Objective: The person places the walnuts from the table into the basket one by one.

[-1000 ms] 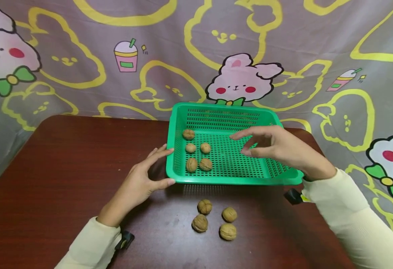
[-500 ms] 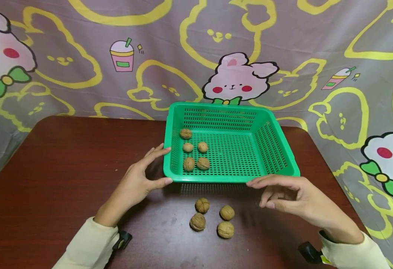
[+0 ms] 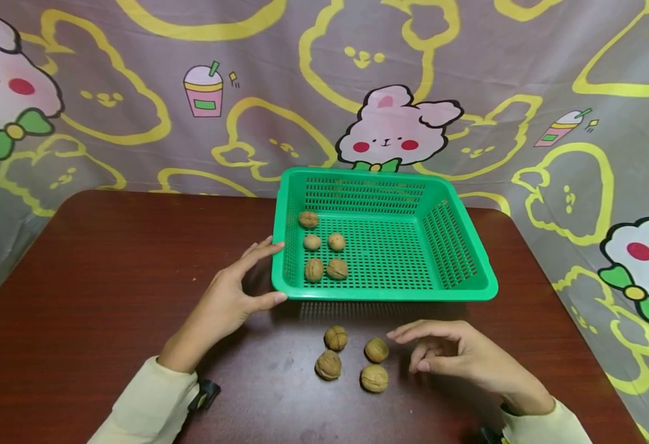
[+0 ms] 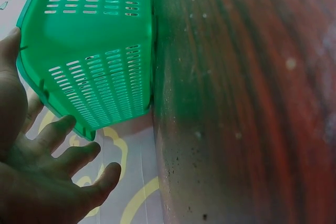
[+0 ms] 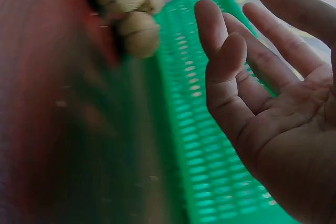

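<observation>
My left hand (image 3: 230, 299) rests its thumb and index finger on the rim of a green slotted plastic basket (image 3: 393, 295), at its front left corner. The left wrist view shows the other fingers (image 4: 79, 158) spread out beside the basket wall. Several walnuts (image 3: 337, 269) lie inside along the left side. In front of the basket, more walnuts (image 3: 328, 365) are grouped on the table. My right hand (image 3: 463, 361) hovers just right of this group, holding nothing, its index fingertip close to the back right walnut (image 3: 376, 349). Its fingers are loosely bent in the right wrist view.
A dark reddish-brown wooden table (image 3: 119, 265) with rounded back corners carries everything. Behind it hangs a grey cloth (image 3: 280, 68) printed with rabbits and drink cups. The basket stands near the table's back edge.
My right hand has come out from over the basket, past its front rim, and down to the walnuts on the table. The left hand has stayed at the basket's corner.
</observation>
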Tool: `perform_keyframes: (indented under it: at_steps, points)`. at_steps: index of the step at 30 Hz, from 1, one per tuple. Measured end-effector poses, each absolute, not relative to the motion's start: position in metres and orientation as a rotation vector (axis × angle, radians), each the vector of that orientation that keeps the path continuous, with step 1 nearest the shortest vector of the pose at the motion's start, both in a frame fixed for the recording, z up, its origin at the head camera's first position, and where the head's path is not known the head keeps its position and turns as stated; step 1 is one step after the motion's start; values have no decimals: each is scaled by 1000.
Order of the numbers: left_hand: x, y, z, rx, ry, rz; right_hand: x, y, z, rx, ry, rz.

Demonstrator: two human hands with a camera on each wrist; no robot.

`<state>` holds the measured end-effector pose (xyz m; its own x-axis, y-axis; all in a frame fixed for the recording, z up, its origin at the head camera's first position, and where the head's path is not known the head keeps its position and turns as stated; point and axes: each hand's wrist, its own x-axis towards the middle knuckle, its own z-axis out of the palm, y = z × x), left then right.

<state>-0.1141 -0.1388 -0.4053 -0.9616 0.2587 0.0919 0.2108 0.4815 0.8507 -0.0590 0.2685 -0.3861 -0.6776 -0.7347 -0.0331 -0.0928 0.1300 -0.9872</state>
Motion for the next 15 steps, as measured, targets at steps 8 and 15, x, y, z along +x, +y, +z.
perform_keyframes:
  at_steps: [8, 15]
  points:
    - [-113, -139, -406, 408, 2633, 1527, -72, 252, -411, -830, 1903, -1493]
    - [-114, -139, -407, 418, 2647, 1521, -82, 245, -421, -818, 1796, -1519]
